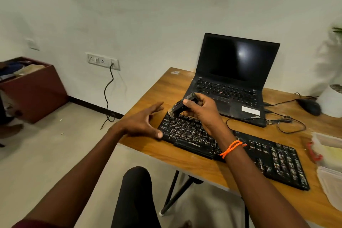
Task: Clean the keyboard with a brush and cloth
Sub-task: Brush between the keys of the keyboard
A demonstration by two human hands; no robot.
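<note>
We see bare bench (162, 87) at eleven o'clock of the keyboard (240, 146). The laptop (231, 83) blocks twelve o'clock, cables (288, 122) clutter two o'clock, and plastic containers (329, 150) crowd three o'clock.

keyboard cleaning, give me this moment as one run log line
step: brushing | right hand: grips brush, bristles at keyboard top-left corner | left hand: open, thumb at keyboard's left edge | cloth: not seen

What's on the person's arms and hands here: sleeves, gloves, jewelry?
Both hands are bare, no gloves: left hand, right hand. An orange beaded bracelet, two strands, circles the right wrist. A dark red sleeve edge shows on the upper left arm; forearms uncovered.
</note>
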